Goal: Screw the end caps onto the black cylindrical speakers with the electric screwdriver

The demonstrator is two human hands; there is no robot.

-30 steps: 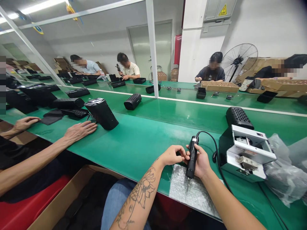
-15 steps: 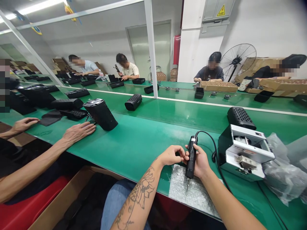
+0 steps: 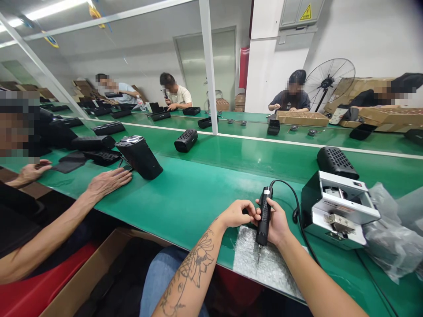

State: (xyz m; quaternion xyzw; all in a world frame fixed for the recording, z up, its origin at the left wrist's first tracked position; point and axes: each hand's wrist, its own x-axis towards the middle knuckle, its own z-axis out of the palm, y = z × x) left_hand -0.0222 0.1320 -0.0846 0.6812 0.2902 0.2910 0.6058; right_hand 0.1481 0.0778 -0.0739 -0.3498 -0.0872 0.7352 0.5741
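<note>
A black electric screwdriver (image 3: 264, 220) points bit-down over a sheet of bubble wrap (image 3: 246, 251) at the bench edge. My right hand (image 3: 276, 222) is closed around its body from the right, with the thumb along the side. From the left, my left hand (image 3: 238, 213) has its fingers curled and its fingertips against the screwdriver's side. Part of those fingertips is hidden. A black cable (image 3: 292, 191) loops from the tool's top toward the right.
A white and black machine (image 3: 340, 215) stands to my right, beside clear plastic bags (image 3: 393, 237). Behind it lies a perforated black housing (image 3: 337, 162); another housing (image 3: 186, 141) sits farther left. At left, a co-worker's hand (image 3: 110, 181) rests near an upright black case (image 3: 140, 158).
My hands and the screwdriver have hardly moved. The co-worker at left has leaned farther into view. The perforated housings have shifted slightly to the right.
</note>
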